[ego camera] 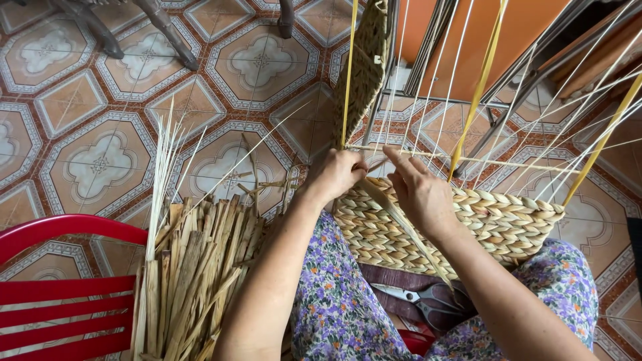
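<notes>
Bare forearms — purple floral-print garment [341, 301] over lap.

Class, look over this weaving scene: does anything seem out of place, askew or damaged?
Nothing looks damaged. The left hand and right hand work a strand at the rim of the woven basket. Scissors lie on the lap beneath it, and a few loose reed scraps litter the tiled floor.

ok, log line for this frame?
left hand: grips strand | right hand: pinches strand | basket: on lap, half-woven | scissors: on lap
</notes>
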